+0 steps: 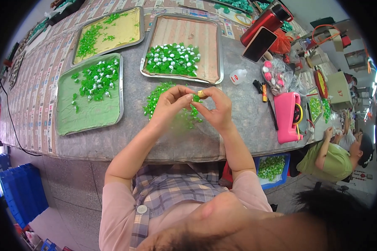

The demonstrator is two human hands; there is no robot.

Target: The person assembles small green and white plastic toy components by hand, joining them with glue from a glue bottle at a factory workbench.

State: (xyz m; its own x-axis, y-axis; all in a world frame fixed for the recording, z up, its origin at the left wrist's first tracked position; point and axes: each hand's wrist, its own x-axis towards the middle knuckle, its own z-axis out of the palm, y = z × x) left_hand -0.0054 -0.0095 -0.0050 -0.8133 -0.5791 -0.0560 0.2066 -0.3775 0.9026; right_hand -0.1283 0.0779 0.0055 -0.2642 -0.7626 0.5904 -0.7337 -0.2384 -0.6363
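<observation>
My left hand (171,103) and my right hand (218,109) meet above the near middle of the table, fingertips pinched together. Between them is a small green piece (195,99), too small to make out in detail. A yellow band or wrap (201,93) shows at a fingertip of my right hand. Under and around the hands spreads a loose pile of small green and white pieces (152,103), partly hidden by my left hand. Just beyond, a metal tray (209,46) lined with pinkish cloth holds many green pieces with white round parts.
At left lies a green-lined tray (88,115) of similar pieces; behind it, a yellow-lined tray (127,31). To the right are a small white bottle (238,77), a phone (259,44), a red flask (266,23), an orange lighter (264,92) and a pink tape dispenser (285,117). Another person (333,159) sits far right.
</observation>
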